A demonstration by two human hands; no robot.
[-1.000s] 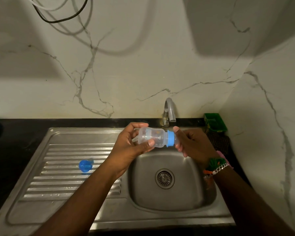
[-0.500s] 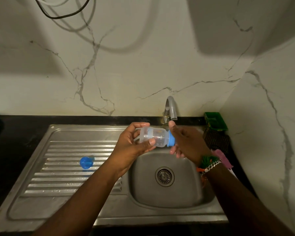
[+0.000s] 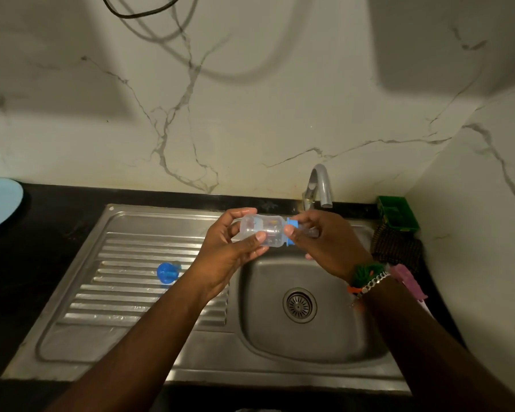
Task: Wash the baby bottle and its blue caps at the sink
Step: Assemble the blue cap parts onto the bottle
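1. Head view: the right hand (image 3: 330, 242), which half a second ago lay open against the blue collar (image 3: 292, 232), now curls its thumb and fingers round that collar and the teat end.
2. The left hand (image 3: 232, 248) grips the clear baby bottle (image 3: 262, 230) as before, holding it sideways above the sink basin (image 3: 268, 328).
3. The blue cap (image 3: 167, 273) stays on the ribbed drainboard (image 3: 125, 292).
4. The bottle's printing is too blurred to read.
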